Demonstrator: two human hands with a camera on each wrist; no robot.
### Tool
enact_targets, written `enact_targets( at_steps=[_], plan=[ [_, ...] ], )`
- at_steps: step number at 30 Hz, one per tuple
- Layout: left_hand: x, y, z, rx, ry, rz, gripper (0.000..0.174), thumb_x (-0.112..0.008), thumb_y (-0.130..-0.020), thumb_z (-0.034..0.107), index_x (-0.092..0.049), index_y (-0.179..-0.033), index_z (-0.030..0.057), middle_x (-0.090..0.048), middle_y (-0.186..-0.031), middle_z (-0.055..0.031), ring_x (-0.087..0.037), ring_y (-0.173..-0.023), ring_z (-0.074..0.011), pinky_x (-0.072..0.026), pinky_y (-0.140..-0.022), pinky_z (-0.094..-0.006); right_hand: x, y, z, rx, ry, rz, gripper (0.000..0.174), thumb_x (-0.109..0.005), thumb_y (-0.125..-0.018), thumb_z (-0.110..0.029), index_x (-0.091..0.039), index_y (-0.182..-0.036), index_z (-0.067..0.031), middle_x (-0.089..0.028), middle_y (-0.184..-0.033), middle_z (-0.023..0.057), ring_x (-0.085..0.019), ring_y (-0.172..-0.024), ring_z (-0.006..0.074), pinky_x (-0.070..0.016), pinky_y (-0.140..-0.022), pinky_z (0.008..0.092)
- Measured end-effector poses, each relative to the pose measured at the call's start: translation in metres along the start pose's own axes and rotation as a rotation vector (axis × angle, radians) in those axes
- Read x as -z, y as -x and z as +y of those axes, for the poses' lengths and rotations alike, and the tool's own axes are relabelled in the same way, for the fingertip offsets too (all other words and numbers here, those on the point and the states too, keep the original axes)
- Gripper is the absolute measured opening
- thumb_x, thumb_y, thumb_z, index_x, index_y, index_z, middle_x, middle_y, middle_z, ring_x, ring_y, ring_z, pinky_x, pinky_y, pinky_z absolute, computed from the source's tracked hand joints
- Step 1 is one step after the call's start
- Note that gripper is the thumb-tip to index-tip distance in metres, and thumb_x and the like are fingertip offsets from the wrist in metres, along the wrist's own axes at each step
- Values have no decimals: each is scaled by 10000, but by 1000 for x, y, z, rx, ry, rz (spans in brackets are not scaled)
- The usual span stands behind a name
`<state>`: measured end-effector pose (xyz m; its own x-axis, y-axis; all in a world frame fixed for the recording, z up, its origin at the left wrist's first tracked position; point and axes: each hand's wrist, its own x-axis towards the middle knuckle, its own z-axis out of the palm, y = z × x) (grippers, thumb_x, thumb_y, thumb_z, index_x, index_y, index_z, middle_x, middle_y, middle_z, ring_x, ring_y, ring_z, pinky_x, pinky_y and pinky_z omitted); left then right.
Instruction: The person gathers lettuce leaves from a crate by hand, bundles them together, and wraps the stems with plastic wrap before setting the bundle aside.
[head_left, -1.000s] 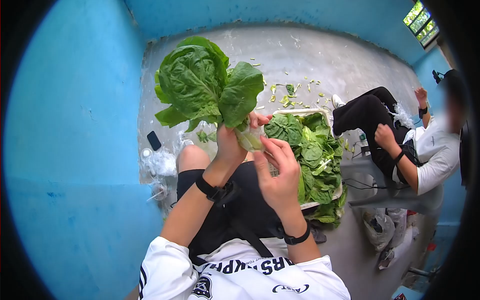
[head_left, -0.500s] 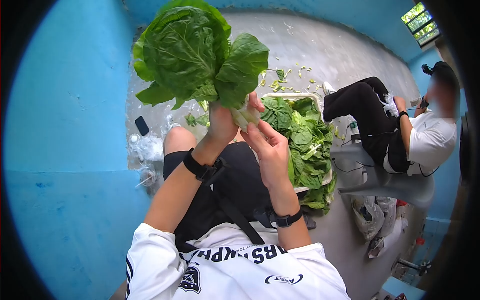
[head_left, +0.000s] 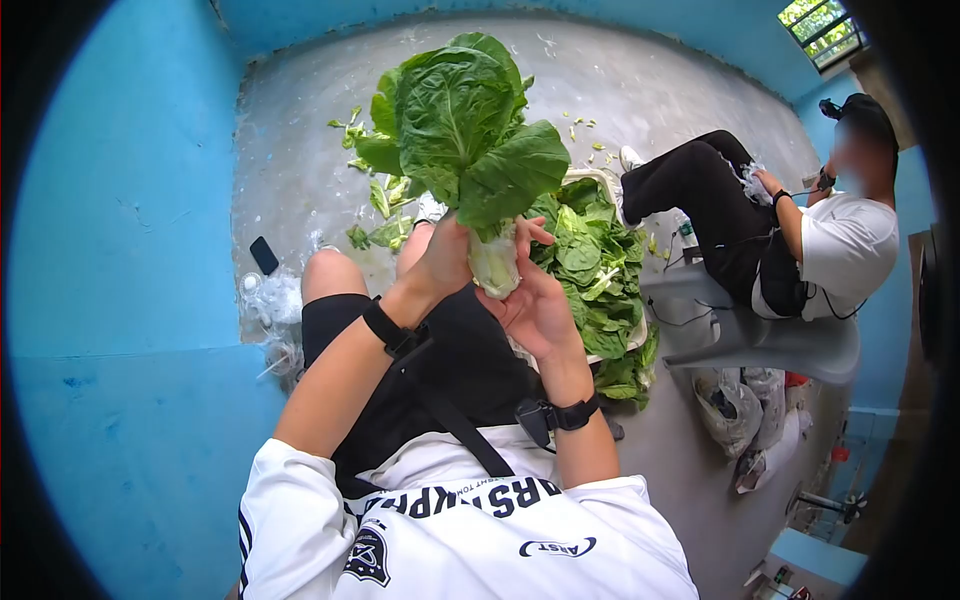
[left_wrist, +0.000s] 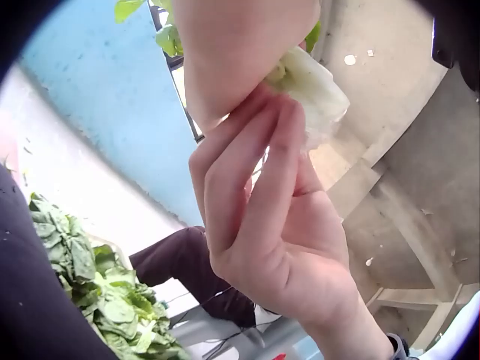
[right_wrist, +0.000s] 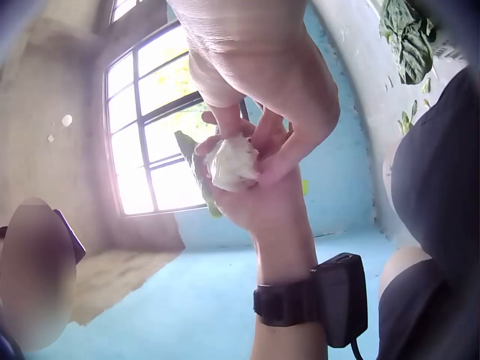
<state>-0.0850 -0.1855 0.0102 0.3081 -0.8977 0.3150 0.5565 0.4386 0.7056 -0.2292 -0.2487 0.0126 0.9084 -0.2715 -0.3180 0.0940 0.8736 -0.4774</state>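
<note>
A leafy cabbage (head_left: 455, 110) with broad green leaves stands upright before me, its pale stem end (head_left: 495, 268) pointing down toward my lap. My left hand (head_left: 447, 262) grips it round the stem, just below the leaves. From the other side my right hand (head_left: 545, 310) holds the stem end, thumb near the bottom and fingers along its side. In the right wrist view the whitish, shiny butt (right_wrist: 231, 163) sits between the fingers of both hands. The left wrist view shows the bent right fingers (left_wrist: 262, 180) meeting at the pale stem.
A white crate (head_left: 612, 180) heaped with green leaves (head_left: 590, 255) stands right of my knees. Leaf scraps (head_left: 385, 200) lie on the floor ahead. Left of me are a phone (head_left: 264, 255) and crumpled plastic (head_left: 272, 298). Another person (head_left: 850, 240) sits at right, with filled bags (head_left: 735, 410) nearby.
The cabbage rose in view, then came lower and to the right. My right hand has turned its palm more upward at the stem end. The other person's hands came down to their lap.
</note>
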Motion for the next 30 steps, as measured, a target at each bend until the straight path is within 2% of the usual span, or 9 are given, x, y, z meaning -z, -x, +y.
enact_targets(
  at_steps=[4,6,9,15,21,23,27,29,30],
  plan=[
    [0,-3,-2,31,168,7,428,-381,-947,325,-629,-955,-23,-642,-787,-108,-624,-1016,-310,-289,-1156,-445,-5,3,-11,62,267,52,387,-574,-977,-258,-507,-1294,-48,-609,-1222,99,-651,-1060,184,-592,-848,356],
    [4,-4,-2,34,194,18,418,-385,-942,320,-628,-941,-20,-638,-779,-106,-618,-1031,-315,-302,-1147,-443,-6,0,-12,189,444,171,320,-640,-947,-297,-612,-1145,-47,-662,-1049,46,-676,-909,140,-581,-787,321],
    [10,-4,-3,40,266,52,402,-387,-937,304,-619,-929,-24,-633,-792,-113,-588,-1107,-321,-347,-1113,-440,-5,-9,-10,268,595,259,309,-660,-940,-264,-608,-1147,-41,-652,-1067,39,-667,-928,125,-577,-770,313],
    [13,2,7,95,381,130,405,-373,-952,286,-609,-1041,-32,-647,-899,-136,-528,-1215,-313,-429,-1029,-429,-16,-18,-3,103,194,135,251,-578,-984,-169,-546,-1194,-34,-645,-1071,40,-665,-979,143,-586,-783,299],
    [37,5,3,121,261,177,400,-386,-984,246,-575,-1215,-20,-651,-1106,-132,-563,-1173,-234,-453,-1002,-385,-6,-28,-15,393,639,349,201,-679,-929,-178,-640,-1045,-18,-693,-978,53,-628,-826,83,-546,-729,246],
    [38,3,5,169,179,308,383,-442,-961,263,-592,-1161,-27,-620,-1114,-127,-524,-1220,-262,-443,-1042,-401,-3,-26,-23,501,683,370,240,-680,-931,-196,-639,-1065,-1,-688,-1014,66,-634,-864,104,-535,-781,258],
    [36,8,5,239,175,338,388,-439,-970,272,-589,-1184,-14,-611,-1173,-114,-551,-1188,-241,-454,-1024,-402,-20,-20,-29,427,879,224,379,-705,-913,-246,-604,-1159,23,-660,-1096,90,-630,-943,139,-518,-848,279],
    [52,13,-8,272,-395,270,350,-465,-973,225,-581,-1209,-5,-613,-1185,-99,-599,-1105,-215,-495,-965,-387,-21,-24,-26,436,1047,58,569,-748,-874,-309,-529,-1263,44,-623,-1162,114,-617,-1017,172,-506,-891,311],
    [61,15,-19,270,-399,262,350,-465,-973,225,-581,-1209,-5,-613,-1185,-99,-599,-1105,-215,-495,-965,-387,-21,-25,-29,318,1070,23,665,-777,-844,-343,-483,-1299,41,-597,-1190,131,-602,-1043,178,-498,-891,316]
  ],
)
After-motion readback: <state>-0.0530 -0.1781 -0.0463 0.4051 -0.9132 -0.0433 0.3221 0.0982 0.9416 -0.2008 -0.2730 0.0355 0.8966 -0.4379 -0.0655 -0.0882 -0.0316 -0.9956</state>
